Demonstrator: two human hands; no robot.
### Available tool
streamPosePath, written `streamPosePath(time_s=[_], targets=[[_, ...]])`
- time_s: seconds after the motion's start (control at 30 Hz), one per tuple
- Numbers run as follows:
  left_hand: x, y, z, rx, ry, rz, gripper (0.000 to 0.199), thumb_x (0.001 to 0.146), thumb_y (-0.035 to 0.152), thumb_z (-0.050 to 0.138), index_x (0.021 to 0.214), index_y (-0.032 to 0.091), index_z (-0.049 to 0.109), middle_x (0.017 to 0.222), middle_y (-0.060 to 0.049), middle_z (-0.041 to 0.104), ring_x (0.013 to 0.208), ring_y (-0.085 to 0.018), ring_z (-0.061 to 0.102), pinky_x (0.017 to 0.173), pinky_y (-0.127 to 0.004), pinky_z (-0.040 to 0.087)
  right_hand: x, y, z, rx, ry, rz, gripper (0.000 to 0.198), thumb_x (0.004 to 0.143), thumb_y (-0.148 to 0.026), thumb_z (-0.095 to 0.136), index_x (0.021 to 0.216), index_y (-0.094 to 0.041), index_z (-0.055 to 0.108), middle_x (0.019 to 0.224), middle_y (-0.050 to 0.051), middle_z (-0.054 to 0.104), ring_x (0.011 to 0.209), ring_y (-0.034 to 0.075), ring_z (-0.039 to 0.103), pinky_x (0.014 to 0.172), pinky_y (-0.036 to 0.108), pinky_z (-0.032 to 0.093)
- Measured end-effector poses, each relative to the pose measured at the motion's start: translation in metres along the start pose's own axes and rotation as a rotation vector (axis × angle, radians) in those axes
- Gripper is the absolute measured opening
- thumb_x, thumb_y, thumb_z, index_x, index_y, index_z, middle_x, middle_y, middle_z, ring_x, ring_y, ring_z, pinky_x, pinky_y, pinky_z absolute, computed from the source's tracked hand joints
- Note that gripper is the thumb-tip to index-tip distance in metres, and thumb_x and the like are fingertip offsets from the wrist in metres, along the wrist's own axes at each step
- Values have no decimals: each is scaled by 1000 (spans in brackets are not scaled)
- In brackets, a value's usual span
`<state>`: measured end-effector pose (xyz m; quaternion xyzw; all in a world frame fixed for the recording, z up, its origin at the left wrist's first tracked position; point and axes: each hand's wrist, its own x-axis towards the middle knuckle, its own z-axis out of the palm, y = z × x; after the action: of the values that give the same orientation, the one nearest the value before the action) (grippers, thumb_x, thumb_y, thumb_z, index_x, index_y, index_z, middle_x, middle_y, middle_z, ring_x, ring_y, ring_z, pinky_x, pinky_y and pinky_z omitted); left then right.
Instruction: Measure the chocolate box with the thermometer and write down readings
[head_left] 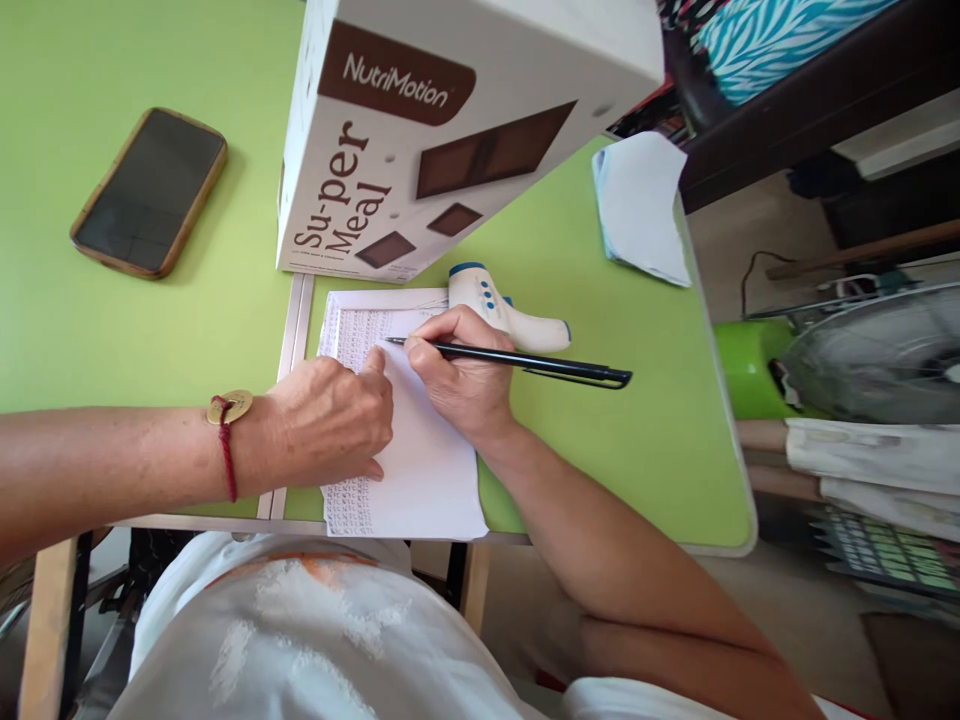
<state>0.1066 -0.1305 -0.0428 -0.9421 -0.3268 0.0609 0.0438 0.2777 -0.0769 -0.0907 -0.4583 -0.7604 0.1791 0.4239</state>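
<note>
My right hand (469, 375) pinches a black pen (555, 365) with a clip. The pen's tip touches a sheet of white paper (431, 470) near its upper part. Rows of small handwritten letters run down the paper's left side; its right part is blank. My left hand (330, 415) lies across the sheet and holds nothing, with the index finger stretched toward the pen tip and the thumb apart. That hand covers part of the writing. Just beyond my right hand lies a white, blue-ended handheld device (525, 325), like an infrared thermometer, partly hidden by that hand.
A large white box (360, 170) stands behind the paper on the green folding table (600, 450). A phone (150, 190) in a brown case lies at the left. Folded paper (641, 205) rests near the right edge. Beyond it is a fan (885, 350) on the floor side.
</note>
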Motion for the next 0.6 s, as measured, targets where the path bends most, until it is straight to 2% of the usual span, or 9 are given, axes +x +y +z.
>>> streamPosePath(time_s=[0.2, 0.6], targets=[[0, 0, 0, -1, -15, -6, 66, 86, 63, 56, 112, 3, 65, 130, -29, 56, 60, -20, 64, 40, -31, 17, 0, 4, 1, 13, 24, -26, 14, 74, -19, 56, 63, -22, 50, 54, -7, 53, 49, 9, 48, 49, 24, 41], [-1, -1, -1, 8, -11, -3, 67, 85, 64, 56, 111, 3, 65, 128, -29, 57, 58, -20, 64, 40, -31, 13, 0, 4, 1, 44, 37, -18, 14, 74, -16, 57, 63, -22, 51, 55, -7, 54, 50, 9, 48, 50, 23, 41]])
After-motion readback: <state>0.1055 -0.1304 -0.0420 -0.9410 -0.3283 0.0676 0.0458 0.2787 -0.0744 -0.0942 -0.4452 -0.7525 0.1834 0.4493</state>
